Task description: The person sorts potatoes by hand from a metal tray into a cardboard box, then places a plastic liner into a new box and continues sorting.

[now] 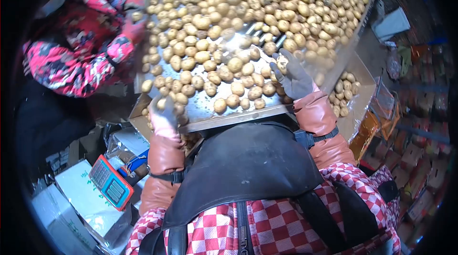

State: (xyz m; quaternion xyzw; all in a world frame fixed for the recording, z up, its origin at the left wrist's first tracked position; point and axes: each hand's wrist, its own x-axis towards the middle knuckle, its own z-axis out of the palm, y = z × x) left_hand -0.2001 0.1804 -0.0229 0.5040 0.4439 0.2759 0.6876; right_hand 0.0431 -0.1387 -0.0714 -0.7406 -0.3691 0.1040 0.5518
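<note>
Many potatoes (200, 56) lie spread over a metal sorting tray (210, 120). My right hand (293, 76), in a grey glove, is over the tray's right side, its fingers round a potato (282, 63). At the tray's near left corner is my left hand (163, 112), gloved and blurred, beside some potatoes; whether it grips one is hard to make out.
A person in a pink camouflage jacket (71, 66) works at the tray's left side. Potatoes fill a cardboard box (365, 81) at the right. A red scale (110, 182) rests on white boxes (88, 198) at lower left.
</note>
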